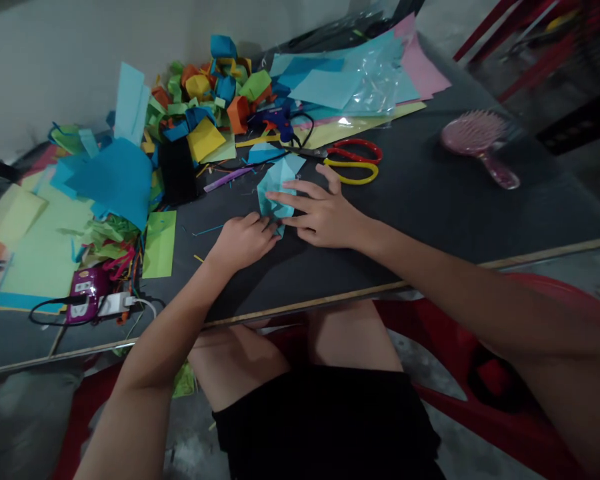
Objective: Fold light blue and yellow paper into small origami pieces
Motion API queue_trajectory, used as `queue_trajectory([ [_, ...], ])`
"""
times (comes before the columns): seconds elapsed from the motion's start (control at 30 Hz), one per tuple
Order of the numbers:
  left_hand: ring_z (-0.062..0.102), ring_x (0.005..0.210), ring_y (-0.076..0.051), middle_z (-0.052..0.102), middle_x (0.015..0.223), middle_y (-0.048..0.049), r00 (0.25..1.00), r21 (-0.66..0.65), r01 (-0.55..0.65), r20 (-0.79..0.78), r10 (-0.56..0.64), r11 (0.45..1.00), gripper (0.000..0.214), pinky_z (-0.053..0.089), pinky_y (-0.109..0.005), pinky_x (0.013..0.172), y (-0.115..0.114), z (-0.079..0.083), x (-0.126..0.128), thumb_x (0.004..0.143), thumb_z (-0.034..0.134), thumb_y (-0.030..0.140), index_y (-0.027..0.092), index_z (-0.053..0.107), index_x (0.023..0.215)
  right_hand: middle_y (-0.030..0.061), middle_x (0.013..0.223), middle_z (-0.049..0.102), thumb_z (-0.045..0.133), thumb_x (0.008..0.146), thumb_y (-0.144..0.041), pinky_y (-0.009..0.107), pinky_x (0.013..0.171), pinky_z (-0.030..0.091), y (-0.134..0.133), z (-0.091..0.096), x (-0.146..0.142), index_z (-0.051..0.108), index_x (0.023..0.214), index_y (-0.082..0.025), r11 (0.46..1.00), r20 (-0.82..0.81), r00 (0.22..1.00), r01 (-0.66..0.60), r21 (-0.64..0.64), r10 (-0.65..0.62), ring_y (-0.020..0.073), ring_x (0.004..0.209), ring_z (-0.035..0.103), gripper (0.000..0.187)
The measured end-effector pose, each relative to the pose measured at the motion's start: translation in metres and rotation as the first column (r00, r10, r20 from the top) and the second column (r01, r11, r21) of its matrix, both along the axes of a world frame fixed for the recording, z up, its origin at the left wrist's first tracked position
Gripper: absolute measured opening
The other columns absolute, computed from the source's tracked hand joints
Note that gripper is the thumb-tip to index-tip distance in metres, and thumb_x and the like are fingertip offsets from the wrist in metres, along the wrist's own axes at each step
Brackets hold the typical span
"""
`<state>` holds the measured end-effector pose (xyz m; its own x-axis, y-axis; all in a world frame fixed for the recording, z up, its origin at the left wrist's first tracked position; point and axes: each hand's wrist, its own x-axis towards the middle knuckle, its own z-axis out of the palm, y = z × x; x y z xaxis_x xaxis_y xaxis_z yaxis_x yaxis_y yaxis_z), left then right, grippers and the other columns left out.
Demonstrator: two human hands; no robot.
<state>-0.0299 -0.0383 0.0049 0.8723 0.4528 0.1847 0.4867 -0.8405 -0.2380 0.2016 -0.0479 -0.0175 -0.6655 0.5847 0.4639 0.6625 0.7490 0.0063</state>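
Here, blue paper (creased) under fingertips

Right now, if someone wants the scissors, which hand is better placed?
Probably the right hand: it is nearer the red-and-yellow-handled scissors, with a raised finger close to the yellow loop. The left hand is farther off, at the near end of the light blue paper.

a pink hairbrush lies bristles up on the dark table. a white adapter and black cable adjoin a purple power block near its front edge.
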Motion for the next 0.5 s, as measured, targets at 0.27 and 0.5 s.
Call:
queue_trajectory([
  [0.27,0.063,0.091,-0.022,0.075,0.099,-0.0131,1.0,-0.03,-0.006,-0.007,0.006,1.0,0.036,0.044,-0.03,0.058,-0.003,-0.002,0.003,0.101,0.042,0.029,0.01,0.073,0.105,-0.0017,0.155,0.045,0.045,0.095,-0.015,0.061,0.121,0.003,-0.018,0.005,-0.023,0.075,0.101,-0.027,0.984,-0.034,0.984,0.173,-0.045,-0.174,0.0272,0.143,0.038,0.032],
  [0.5,0.063,0.087,-0.022,0.074,0.093,-0.0137,1.0,-0.034,0.03,0.003,-0.03,0.999,0.038,0.045,-0.031,0.058,-0.002,-0.003,0.003,0.101,0.04,0.027,0.01,0.074,0.098,0.0025,0.159,0.04,0.048,0.093,-0.021,0.064,0.12,-0.003,-0.021,0.0,-0.032,0.077,0.091,-0.023,0.951,-0.144,0.946,0.27,-0.151,-0.292,0.0331,0.145,0.035,0.03],
])
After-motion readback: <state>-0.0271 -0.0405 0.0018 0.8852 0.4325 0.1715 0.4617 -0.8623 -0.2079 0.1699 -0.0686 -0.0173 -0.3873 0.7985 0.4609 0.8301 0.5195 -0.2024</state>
